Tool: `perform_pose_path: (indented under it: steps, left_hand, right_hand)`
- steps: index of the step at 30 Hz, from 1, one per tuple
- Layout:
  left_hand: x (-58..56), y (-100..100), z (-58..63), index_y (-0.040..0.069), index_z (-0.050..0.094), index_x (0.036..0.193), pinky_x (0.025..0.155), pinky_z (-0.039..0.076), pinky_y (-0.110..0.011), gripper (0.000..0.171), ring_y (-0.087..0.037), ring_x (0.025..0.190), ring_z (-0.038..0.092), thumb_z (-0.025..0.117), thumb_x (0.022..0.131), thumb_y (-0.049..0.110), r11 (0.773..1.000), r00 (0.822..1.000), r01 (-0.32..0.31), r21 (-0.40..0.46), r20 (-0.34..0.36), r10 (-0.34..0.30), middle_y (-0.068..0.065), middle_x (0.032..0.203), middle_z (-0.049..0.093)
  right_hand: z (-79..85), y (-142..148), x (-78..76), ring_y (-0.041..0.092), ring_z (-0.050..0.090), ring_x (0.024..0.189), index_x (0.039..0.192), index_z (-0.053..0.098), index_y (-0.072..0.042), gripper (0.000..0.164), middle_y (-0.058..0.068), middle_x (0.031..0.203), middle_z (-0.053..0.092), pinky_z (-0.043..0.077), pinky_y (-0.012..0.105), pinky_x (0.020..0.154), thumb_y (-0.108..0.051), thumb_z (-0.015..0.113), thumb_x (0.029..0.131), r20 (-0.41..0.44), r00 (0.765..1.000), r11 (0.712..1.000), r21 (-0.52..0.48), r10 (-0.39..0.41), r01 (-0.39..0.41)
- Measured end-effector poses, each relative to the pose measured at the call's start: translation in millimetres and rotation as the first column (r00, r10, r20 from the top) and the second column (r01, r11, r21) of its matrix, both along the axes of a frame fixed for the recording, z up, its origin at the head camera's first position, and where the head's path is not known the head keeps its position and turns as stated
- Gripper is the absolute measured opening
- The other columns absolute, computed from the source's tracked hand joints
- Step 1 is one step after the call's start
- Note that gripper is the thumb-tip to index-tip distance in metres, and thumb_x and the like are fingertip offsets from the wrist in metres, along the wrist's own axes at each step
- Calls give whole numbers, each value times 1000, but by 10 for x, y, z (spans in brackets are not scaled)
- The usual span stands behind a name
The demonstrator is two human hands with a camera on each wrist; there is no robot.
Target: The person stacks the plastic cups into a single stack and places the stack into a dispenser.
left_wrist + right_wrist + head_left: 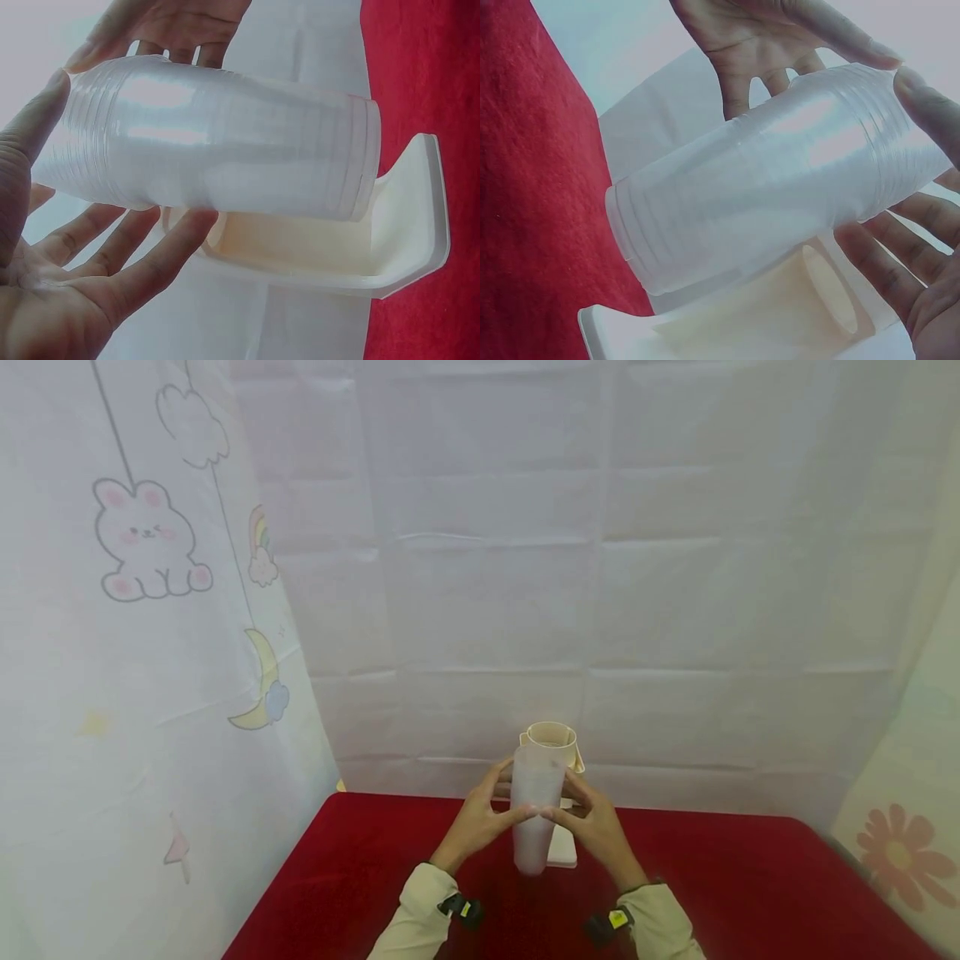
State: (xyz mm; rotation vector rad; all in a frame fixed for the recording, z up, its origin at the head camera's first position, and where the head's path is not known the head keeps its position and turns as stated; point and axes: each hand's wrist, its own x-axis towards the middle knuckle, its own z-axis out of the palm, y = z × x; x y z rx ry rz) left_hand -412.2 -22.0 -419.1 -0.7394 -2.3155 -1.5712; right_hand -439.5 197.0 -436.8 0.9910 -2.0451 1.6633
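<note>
A tall stack of clear plastic cups (537,777) is held upright above the red table, between my left hand (480,817) and my right hand (598,831). Both thumbs meet across its near side, near the rims, while the other fingers curve round its sides. In the left wrist view, the left hand (82,300) touches the nested cups (247,142) with its fingertips. The right hand (930,277) does so from the other side in its own wrist view. Just behind the cups stands a cream plastic holder (552,733) with a round ring on top, partly hidden.
The holder's white foot (562,850) stands on the red cloth-covered table (675,877). A pale creased sheet (480,610) hangs behind the table. To the left is a curtain (67,693) printed with a rabbit, clouds and a moon.
</note>
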Motion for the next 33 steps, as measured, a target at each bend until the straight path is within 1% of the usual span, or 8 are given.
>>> perform_pose_path:
  steps: [4, 6, 8, 15, 17, 21, 26, 33]
  left_hand:
    - [68, 38, 131, 14, 31, 156, 89, 51, -51, 77, -34, 115, 59, 73, 91, 15, 1000, 1000, 21, 6, -5, -21, -17, 139, 53]
    - [76, 55, 172, 13, 31, 156, 88, 52, -50, 77, -35, 115, 59, 72, 91, 14, 1000, 1000, 25, 3, -10, -24, -18, 139, 53]
    - [52, 67, 177, 15, 30, 156, 88, 53, -48, 77, -35, 115, 59, 72, 91, 14, 1000, 999, 24, -3, -22, -24, -17, 139, 53]
    - [-104, 77, 103, 36, 31, 154, 87, 54, -42, 77, -28, 116, 60, 75, 91, 27, 999, 999, 25, -21, -27, -25, -8, 139, 54]
    - [-116, 81, 104, 38, 31, 154, 85, 55, -40, 78, -26, 116, 60, 75, 90, 32, 999, 999, 26, -23, -23, -27, -8, 139, 54]
    - [-110, 88, 113, 35, 31, 154, 85, 55, -39, 79, -26, 116, 59, 75, 89, 38, 999, 1000, 22, -33, -21, -23, -10, 138, 54]
    - [-115, 101, 125, 33, 30, 156, 86, 54, -39, 80, -26, 116, 59, 75, 89, 38, 999, 999, 27, -37, -25, -28, -10, 139, 53]
    - [-149, 115, 167, 33, 30, 156, 86, 54, -40, 80, -26, 115, 59, 75, 90, 35, 999, 998, 38, -22, -55, -39, -10, 139, 54]
  right_hand:
    - [43, 23, -1, 18, 64, 111, 151, 43, -7, 73, 19, 130, 63, 56, 31, 82, -6, 77, 86, 20, 1000, 1000, 0, -10, 10]
    - [71, 37, 1, 17, 63, 111, 151, 42, -6, 73, 20, 131, 62, 56, 30, 83, -5, 77, 86, 28, 1000, 1000, -3, -10, 11]
    - [92, 53, 1, 15, 63, 111, 151, 42, -5, 73, 21, 131, 62, 55, 29, 83, -5, 77, 86, 33, 999, 1000, -4, -15, 15]
    - [122, 97, 0, 11, 63, 109, 150, 44, -4, 71, 22, 129, 62, 56, 31, 82, -3, 76, 86, 13, 1000, 1000, -10, -22, 22]
    - [129, 109, 3, 11, 63, 108, 149, 45, -5, 71, 22, 129, 62, 56, 31, 81, -4, 76, 86, 6, 1000, 1000, -10, -27, 27]
    - [139, 122, 15, 10, 64, 106, 150, 44, -5, 72, 22, 129, 63, 56, 30, 81, -5, 77, 86, 14, 999, 999, -13, -37, 37]
    - [149, 133, 21, 19, 66, 106, 151, 43, -4, 73, 24, 130, 61, 56, 31, 80, -3, 76, 86, 31, 999, 999, -19, -33, 33]
    - [219, 152, 24, 33, 70, 96, 152, 41, -6, 72, 26, 129, 61, 58, 37, 79, -4, 75, 88, 57, 998, 1000, -5, -27, 27]
